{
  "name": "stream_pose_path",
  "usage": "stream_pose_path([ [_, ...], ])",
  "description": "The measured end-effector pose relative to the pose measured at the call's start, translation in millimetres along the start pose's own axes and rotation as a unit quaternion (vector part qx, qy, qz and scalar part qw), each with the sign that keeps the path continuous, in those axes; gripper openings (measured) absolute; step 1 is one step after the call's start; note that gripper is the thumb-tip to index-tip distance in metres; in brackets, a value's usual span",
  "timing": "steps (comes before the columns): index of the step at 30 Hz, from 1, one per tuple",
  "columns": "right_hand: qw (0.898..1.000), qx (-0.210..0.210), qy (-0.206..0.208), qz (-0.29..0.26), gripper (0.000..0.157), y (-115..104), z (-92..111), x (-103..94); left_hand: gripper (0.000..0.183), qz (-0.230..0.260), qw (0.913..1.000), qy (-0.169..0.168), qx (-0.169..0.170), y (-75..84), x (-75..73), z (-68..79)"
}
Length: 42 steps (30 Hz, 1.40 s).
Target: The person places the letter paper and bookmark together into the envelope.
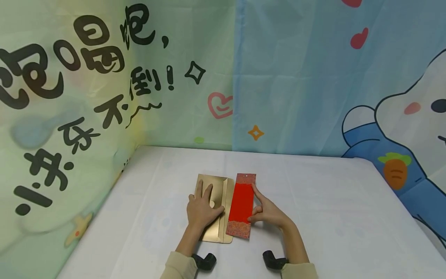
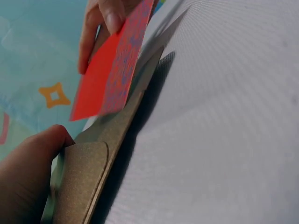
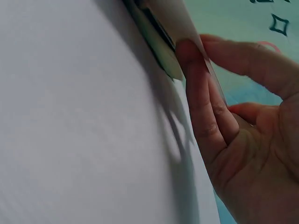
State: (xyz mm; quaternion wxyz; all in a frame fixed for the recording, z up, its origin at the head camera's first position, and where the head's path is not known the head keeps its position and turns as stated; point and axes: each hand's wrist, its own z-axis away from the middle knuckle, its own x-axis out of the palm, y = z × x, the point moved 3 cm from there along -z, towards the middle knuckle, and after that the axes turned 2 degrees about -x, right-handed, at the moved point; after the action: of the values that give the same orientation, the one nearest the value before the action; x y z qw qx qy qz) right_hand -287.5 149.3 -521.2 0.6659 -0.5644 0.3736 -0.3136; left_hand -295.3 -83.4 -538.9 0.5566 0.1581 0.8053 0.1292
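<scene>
A gold paper envelope [image 1: 211, 228] lies on the white table, with a flap along its right side. My left hand [image 1: 202, 209] rests flat on it with spread fingers, the thumb [image 2: 46, 142] reaching the flap. A long red card [image 1: 241, 203] with patterned bands at both ends tilts over the envelope's right edge. Its long right side is pinched between thumb and fingers of my right hand [image 1: 270, 212]. In the right wrist view, the fingers [image 3: 201, 107] lie behind the card and the thumb [image 3: 247, 58] in front.
Black wrist-worn devices [image 1: 206, 262] sit by both sleeves. The white table [image 1: 331, 217] extends to either side and behind. Printed cloth curtains [image 1: 292, 77] close off the back and the left.
</scene>
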Motion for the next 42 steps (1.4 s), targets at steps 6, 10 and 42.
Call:
stream_pose_path([
  [6,1.000,-0.011,-0.012,0.007,0.108,2,-5,8.3,0.078,0.000,1.0000,0.002,0.002,0.2,-0.2,-0.1],
  [10,1.000,-0.008,-0.021,0.004,0.106,2,-6,10.6,0.079,-0.004,1.0000,0.002,0.002,0.2,0.3,0.2],
  [42,0.998,-0.022,-0.063,-0.004,0.103,1,-13,27.4,0.080,-0.013,0.9999,0.002,0.003,0.8,1.3,0.2],
])
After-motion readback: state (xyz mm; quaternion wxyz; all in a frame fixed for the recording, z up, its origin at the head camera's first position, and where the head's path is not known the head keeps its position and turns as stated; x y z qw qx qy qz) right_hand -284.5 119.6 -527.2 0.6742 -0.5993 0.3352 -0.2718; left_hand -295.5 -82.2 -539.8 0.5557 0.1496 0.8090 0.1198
